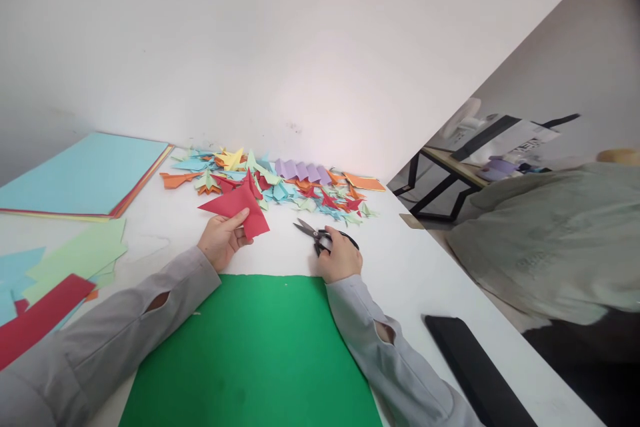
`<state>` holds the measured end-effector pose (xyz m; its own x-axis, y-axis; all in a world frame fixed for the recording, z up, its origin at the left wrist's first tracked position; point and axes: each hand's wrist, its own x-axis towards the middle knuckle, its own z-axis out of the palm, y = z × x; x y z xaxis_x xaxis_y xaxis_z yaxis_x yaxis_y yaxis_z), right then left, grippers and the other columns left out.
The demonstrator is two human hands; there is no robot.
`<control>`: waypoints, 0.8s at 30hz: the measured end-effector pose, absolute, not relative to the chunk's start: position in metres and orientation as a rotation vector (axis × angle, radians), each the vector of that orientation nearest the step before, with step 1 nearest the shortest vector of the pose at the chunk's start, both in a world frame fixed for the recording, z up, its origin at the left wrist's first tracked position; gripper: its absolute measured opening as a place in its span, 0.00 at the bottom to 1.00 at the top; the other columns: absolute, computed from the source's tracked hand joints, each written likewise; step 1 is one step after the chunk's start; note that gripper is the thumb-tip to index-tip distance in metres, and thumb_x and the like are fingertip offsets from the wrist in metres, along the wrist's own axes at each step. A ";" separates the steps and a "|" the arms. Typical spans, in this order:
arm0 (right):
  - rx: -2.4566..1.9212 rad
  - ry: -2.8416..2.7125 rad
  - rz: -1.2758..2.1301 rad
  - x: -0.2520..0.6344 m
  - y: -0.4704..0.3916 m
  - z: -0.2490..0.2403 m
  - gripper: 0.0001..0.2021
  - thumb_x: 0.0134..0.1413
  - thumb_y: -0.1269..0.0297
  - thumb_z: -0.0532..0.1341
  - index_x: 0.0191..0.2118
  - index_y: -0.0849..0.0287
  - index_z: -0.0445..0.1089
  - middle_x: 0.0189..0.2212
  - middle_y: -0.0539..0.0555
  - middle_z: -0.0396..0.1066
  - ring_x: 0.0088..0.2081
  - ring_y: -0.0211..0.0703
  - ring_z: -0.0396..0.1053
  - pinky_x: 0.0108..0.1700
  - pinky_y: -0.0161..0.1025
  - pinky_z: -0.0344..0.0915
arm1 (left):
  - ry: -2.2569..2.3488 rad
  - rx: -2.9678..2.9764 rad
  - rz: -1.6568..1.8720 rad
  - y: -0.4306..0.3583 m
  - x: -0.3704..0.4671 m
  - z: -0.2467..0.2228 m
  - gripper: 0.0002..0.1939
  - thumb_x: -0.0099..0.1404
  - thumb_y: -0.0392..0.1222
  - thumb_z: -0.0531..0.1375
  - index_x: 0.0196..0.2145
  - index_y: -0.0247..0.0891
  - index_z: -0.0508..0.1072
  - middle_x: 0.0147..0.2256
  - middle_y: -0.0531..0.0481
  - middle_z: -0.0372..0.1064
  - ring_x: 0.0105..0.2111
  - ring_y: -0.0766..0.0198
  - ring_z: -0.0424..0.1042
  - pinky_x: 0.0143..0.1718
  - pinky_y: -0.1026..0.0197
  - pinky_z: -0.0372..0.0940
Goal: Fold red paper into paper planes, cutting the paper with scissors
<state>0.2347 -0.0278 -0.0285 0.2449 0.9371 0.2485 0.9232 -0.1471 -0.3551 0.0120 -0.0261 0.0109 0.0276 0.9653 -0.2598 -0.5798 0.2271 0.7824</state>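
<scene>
Pinched between the thumb and fingers of my left hand [225, 240] is a folded red paper [237, 208] with pointed corners, raised in front of the pile of folded papers. My right hand [341, 257] has its fingers round the black handles of a pair of scissors [315, 233]. The blades point up and to the left, slightly apart, with nothing between them. A gap separates the scissors from the red paper. Under my forearms lies a large green sheet [255, 353].
Many small folded papers [280, 190] lie along the wall. Large coloured sheets [95, 173] are stacked at the left, with loose scraps [80, 253] nearer. A black object [470, 367] lies at the right edge of the white table [400, 267]. Another person [555, 240] is beyond.
</scene>
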 end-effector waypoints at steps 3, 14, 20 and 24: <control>-1.986 -1.799 0.059 0.237 -0.029 -0.025 0.26 0.40 0.76 0.54 0.50 0.54 0.67 0.45 0.57 0.71 0.49 0.52 0.66 0.51 0.48 0.60 | 0.905 0.509 1.299 -0.025 0.012 0.012 0.06 0.60 0.33 0.59 0.26 0.30 0.71 0.21 0.47 0.73 0.16 0.69 0.69 0.16 0.69 0.65; -1.482 -1.656 0.022 0.219 -0.044 -0.005 0.22 0.50 0.66 0.55 0.53 0.60 0.62 0.46 0.63 0.66 0.50 0.54 0.63 0.49 0.53 0.61 | 0.817 0.419 1.370 -0.024 0.011 0.008 0.07 0.57 0.29 0.61 0.36 0.29 0.72 0.29 0.44 0.76 0.28 0.64 0.76 0.30 0.67 0.72; -1.011 -1.063 1.225 0.198 -0.059 0.006 0.31 0.38 0.58 0.67 0.52 0.53 0.61 0.36 0.55 0.68 0.36 0.46 0.68 0.33 0.43 0.68 | 0.867 0.379 1.352 -0.024 0.010 0.009 0.02 0.58 0.27 0.60 0.28 0.29 0.72 0.24 0.48 0.75 0.22 0.69 0.74 0.22 0.71 0.70; -0.883 -0.855 1.716 0.186 -0.068 0.007 0.30 0.29 0.61 0.72 0.44 0.53 0.66 0.27 0.48 0.66 0.27 0.38 0.65 0.28 0.37 0.67 | 0.893 0.423 1.359 -0.024 0.011 0.008 0.03 0.56 0.28 0.62 0.30 0.30 0.72 0.26 0.49 0.75 0.23 0.69 0.75 0.22 0.72 0.69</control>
<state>0.1859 -0.0676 0.0071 -0.2490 0.9539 -0.1678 -0.4407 -0.2659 -0.8574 0.0111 -0.0238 0.0084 -0.0386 0.9525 -0.3020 -0.6556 0.2040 0.7271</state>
